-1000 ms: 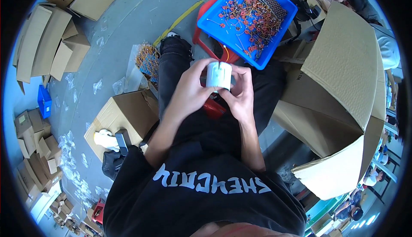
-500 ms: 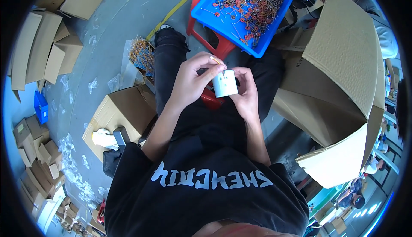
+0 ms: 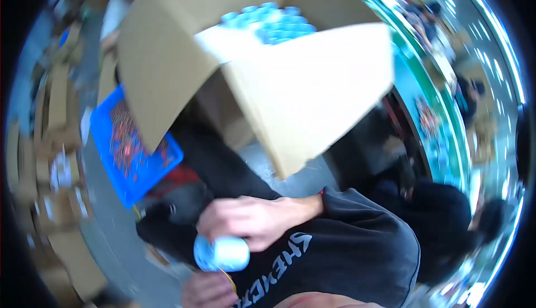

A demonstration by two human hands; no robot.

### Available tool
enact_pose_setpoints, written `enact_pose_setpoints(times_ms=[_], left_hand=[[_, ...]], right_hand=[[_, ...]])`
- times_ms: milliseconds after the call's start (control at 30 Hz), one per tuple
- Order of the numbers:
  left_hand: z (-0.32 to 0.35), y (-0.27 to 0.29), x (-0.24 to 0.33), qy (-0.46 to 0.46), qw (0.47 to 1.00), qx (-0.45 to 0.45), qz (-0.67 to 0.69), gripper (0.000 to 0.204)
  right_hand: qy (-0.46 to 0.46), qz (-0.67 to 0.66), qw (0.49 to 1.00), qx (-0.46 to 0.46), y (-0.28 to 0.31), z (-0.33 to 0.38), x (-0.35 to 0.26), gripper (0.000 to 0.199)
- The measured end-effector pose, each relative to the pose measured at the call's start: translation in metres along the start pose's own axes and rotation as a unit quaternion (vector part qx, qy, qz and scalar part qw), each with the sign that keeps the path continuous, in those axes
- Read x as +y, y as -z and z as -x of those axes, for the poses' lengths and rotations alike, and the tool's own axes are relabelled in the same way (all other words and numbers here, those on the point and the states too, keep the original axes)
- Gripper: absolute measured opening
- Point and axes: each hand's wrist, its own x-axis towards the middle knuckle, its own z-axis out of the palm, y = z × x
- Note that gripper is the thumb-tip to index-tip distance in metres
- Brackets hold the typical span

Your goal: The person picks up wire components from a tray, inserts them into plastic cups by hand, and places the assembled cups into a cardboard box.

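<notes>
In my right hand (image 3: 240, 220) is a pale blue-white cylindrical piece (image 3: 230, 253), with the fingers closed over its upper side. Motion blur smears its outline. My left hand (image 3: 209, 290) is just below it, near the lower edge of the view, apart from the piece and too smeared to show how its fingers lie. A thin yellow wire (image 3: 230, 279) runs between the cylinder and my left hand; which of them holds it is unclear. Many similar pale blue cylinders (image 3: 273, 24) stand grouped inside the large open cardboard box (image 3: 162, 57).
A blue tray (image 3: 129, 193) of small orange-red wired parts sits left of the box, partly behind its flap. More cardboard boxes (image 3: 56, 96) line the far left. At the right, people in dark clothes (image 3: 435, 219) work along a green bench (image 3: 455, 140).
The view has swung right, bringing the large box and its cylinders to the middle. My hands have come apart: the cylinder is in the right hand, and the left has moved off it.
</notes>
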Motion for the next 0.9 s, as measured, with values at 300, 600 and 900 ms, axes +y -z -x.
enact_pose_setpoints(times_ms=[300, 600, 900], left_hand=[[-0.082, -0.023, -0.017, 0.125, 0.976, -0.128, 0.127, 0.049], [-0.008, -0.039, -0.119, 0.475, 0.853, 0.19, 0.102, 0.026], [0.039, -0.039, -0.14, 0.554, 0.768, 0.309, 0.092, 0.02]], right_hand=[[-0.073, 0.543, 0.623, 0.558, 0.303, 0.167, -0.076, 0.031], [-0.494, 0.21, 0.53, 0.657, 0.626, 0.338, -0.038, 0.041], [-0.452, 0.171, 0.505, 0.715, 0.673, 0.385, -0.01, 0.066]])
